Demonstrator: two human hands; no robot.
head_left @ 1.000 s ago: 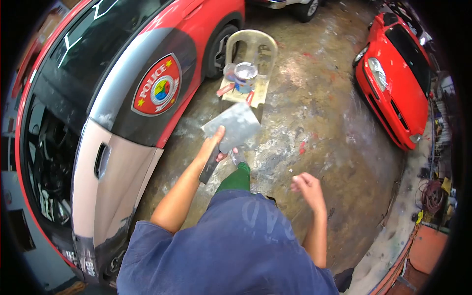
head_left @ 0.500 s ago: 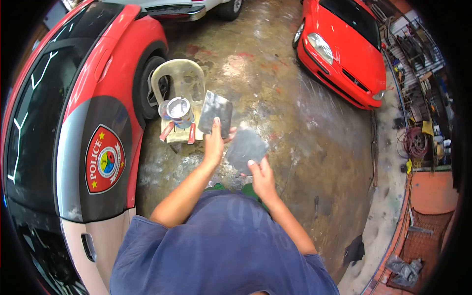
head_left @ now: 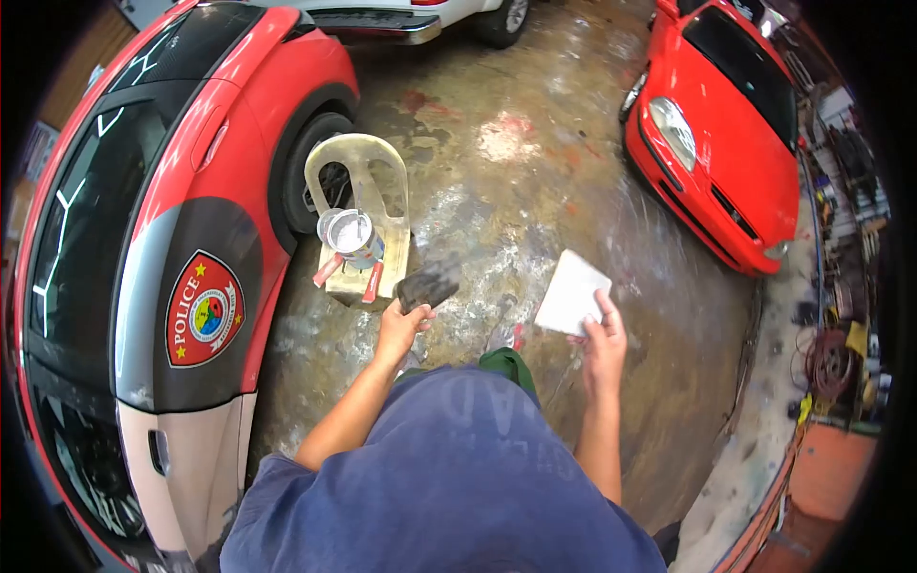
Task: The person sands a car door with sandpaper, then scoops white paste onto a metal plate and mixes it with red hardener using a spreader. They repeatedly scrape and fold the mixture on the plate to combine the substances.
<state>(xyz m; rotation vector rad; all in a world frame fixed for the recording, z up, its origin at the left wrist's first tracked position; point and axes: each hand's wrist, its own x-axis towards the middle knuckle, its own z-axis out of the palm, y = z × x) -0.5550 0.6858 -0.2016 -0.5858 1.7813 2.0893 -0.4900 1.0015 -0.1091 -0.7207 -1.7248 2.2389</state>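
A dark, flat rectangular pad [head_left: 430, 284] is in my left hand [head_left: 402, 329], whose fingers are closed on its lower edge. Off to the right, my right hand [head_left: 602, 329] pinches a whitish square sheet [head_left: 573, 292] by its lower right side. The two hands are well apart, in front of my blue shirt. Beyond my left hand stands a worn plastic chair [head_left: 394, 224]. On its seat are an open can [head_left: 355, 239] with greyish contents and two red-handled tools [head_left: 373, 283].
A red and grey car [head_left: 250, 286] with a police badge runs along the left. A white vehicle [head_left: 382, 24] is at the top, and a red car [head_left: 712, 153] at the upper right. Coiled hose [head_left: 829, 363] and clutter line the right wall. The concrete floor [head_left: 497, 201] is stained.
My hands have moved apart, the right one going right and the left one slightly left and down. The right-hand sheet now shows a whitish face instead of grey. The view has shifted.
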